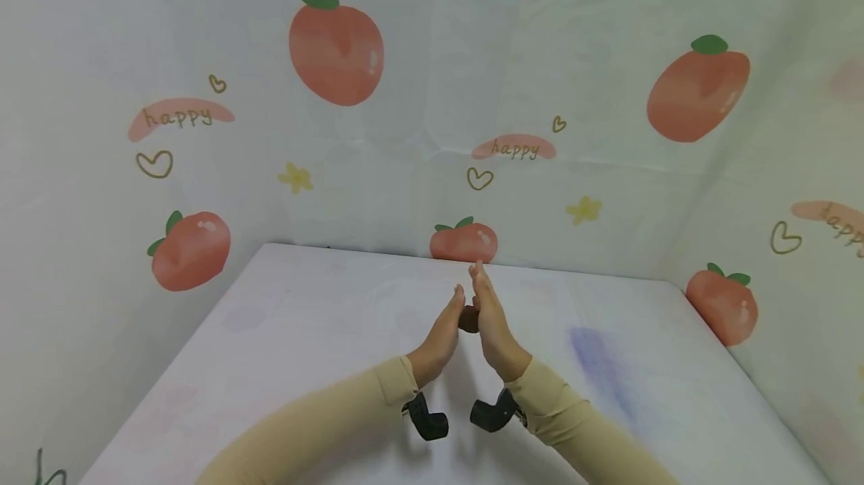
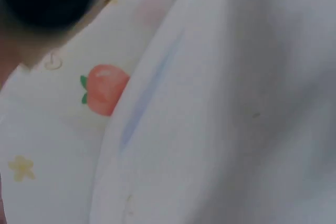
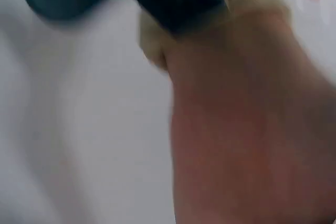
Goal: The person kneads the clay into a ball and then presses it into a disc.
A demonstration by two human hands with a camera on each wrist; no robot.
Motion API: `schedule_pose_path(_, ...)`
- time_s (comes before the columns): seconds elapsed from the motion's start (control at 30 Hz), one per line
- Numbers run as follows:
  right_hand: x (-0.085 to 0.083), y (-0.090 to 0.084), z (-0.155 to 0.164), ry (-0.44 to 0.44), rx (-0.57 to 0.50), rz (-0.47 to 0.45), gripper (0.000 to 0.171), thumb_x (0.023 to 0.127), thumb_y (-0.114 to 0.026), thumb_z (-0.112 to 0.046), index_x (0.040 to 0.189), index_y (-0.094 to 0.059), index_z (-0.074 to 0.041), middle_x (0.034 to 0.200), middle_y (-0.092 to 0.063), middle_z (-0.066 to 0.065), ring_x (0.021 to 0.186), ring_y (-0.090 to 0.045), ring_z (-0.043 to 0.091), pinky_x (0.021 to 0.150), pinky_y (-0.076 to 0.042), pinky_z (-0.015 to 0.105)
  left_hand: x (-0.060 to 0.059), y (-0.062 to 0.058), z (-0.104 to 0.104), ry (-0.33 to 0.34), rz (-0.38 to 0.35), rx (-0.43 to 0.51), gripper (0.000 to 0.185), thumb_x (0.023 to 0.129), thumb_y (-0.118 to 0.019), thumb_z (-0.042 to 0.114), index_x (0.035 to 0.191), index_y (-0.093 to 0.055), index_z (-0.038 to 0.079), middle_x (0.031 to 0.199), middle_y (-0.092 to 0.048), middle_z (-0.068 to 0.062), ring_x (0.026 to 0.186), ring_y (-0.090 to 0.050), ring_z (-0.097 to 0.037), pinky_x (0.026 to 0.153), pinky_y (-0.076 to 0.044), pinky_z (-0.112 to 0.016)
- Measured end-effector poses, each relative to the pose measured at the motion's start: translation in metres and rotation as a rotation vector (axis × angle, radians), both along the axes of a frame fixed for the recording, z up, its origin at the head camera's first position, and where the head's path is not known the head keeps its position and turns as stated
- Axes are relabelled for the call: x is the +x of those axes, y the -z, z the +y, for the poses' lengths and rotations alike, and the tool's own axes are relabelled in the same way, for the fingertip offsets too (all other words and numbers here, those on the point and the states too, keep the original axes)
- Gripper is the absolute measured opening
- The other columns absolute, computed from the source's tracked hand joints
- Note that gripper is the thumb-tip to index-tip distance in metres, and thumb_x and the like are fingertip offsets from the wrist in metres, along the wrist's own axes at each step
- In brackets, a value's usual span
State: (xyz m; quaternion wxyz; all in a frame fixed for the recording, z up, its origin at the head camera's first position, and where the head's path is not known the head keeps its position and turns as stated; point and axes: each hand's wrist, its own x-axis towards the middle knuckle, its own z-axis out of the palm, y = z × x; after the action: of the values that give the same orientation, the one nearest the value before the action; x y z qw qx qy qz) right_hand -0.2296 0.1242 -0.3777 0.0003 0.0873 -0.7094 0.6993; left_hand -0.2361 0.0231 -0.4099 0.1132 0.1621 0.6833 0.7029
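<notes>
1. brown and small, a rounded lump point(image 1: 469, 319) sits pressed between two upright palms above the middle of the tabletop point(image 1: 283, 335); what it is made of cannot be told.
2. left hand point(image 1: 442, 336) and right hand point(image 1: 491, 320) stand flat, fingers straight and pointing away from the body, palms facing each other and closed in on the lump from either side.
3. neither hand is nearer: the lump lies between them, just below the fingers, level with the palms.
4. beige sleeves point(image 1: 337, 414) cover both forearms, each with a black wrist-mounted camera point(image 1: 427, 417) beneath.
5. pale, faintly stained with a bluish smear point(image 1: 597, 361), the tabletop shows nothing else on it in the head view.
6. white sheeting printed with peaches point(image 1: 336, 50), hearts and the word "happy" point(image 1: 178, 117) walls in three sides.
7. wrist views are blurred, showing only cloth and skin.
</notes>
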Motion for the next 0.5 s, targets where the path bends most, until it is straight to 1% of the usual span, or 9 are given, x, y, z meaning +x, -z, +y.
schedule_pose_path(0.1,-0.012,0.001,0.008,0.040,-0.040,-0.039,0.065,0.106,-0.019,-0.043,0.156,0.002,-0.008,0.163,-0.005,0.015,0.150,0.001,0.031,0.120,-0.004,0.052,0.008,-0.005,0.004,0.065,0.080,0.010,0.061,0.107,-0.013,0.036,0.154,0.002,0.001,0.163,0.006,-0.011,0.149,0.009,-0.028,0.120,0.002,-0.053)
schedule_pose_path(0.17,-0.016,0.005,0.009,0.046,-0.050,-0.078,0.065,0.106,-0.020,-0.043,0.156,0.001,-0.006,0.162,-0.003,0.017,0.150,0.002,0.032,0.120,-0.003,0.053,0.010,-0.010,0.004,0.082,0.114,0.032,0.061,0.107,-0.012,0.038,0.154,0.005,0.002,0.163,0.007,-0.009,0.149,0.009,-0.025,0.120,0.000,-0.051)
schedule_pose_path(0.2,-0.015,0.008,0.008,0.040,-0.050,-0.102,0.065,0.106,-0.020,-0.042,0.156,0.000,-0.006,0.162,-0.003,0.017,0.150,0.002,0.033,0.119,-0.003,0.054,0.010,-0.013,0.003,0.076,0.118,0.044,0.062,0.107,-0.012,0.040,0.154,0.006,0.004,0.163,0.008,-0.008,0.149,0.010,-0.024,0.120,0.000,-0.051)
schedule_pose_path(0.27,-0.012,0.013,0.006,0.022,-0.055,-0.127,0.064,0.106,-0.022,-0.040,0.155,-0.002,-0.005,0.162,-0.002,0.019,0.150,0.003,0.033,0.119,-0.002,0.055,0.007,-0.016,0.000,0.044,0.100,0.067,0.064,0.106,-0.011,0.044,0.155,0.006,0.007,0.163,0.009,-0.005,0.149,0.010,-0.022,0.120,0.002,-0.050)
schedule_pose_path(0.33,-0.004,0.017,0.001,-0.018,-0.049,-0.119,0.064,0.107,-0.021,-0.039,0.155,-0.002,-0.002,0.162,0.000,0.020,0.149,0.005,0.034,0.119,-0.001,0.056,0.003,-0.016,-0.003,-0.005,0.056,0.082,0.065,0.105,-0.012,0.047,0.155,0.006,0.010,0.163,0.009,-0.004,0.149,0.010,-0.022,0.120,0.003,-0.052)
schedule_pose_path(0.43,0.009,0.019,-0.006,-0.099,-0.041,-0.072,0.063,0.107,-0.019,-0.037,0.154,0.000,0.001,0.161,0.004,0.020,0.149,0.007,0.034,0.119,0.000,0.056,-0.006,-0.011,-0.006,-0.062,-0.022,0.070,0.069,0.104,-0.014,0.052,0.155,0.006,0.012,0.163,0.010,-0.003,0.149,0.012,-0.022,0.119,0.004,-0.053)
schedule_pose_path(0.5,0.016,0.017,-0.008,-0.138,-0.030,-0.041,0.063,0.107,-0.017,-0.037,0.153,0.001,0.002,0.162,0.006,0.018,0.149,0.010,0.032,0.119,0.001,0.056,-0.010,-0.005,-0.007,-0.090,-0.053,0.046,0.072,0.103,-0.016,0.055,0.155,0.005,0.010,0.163,0.010,-0.004,0.149,0.012,-0.024,0.119,0.004,-0.055)
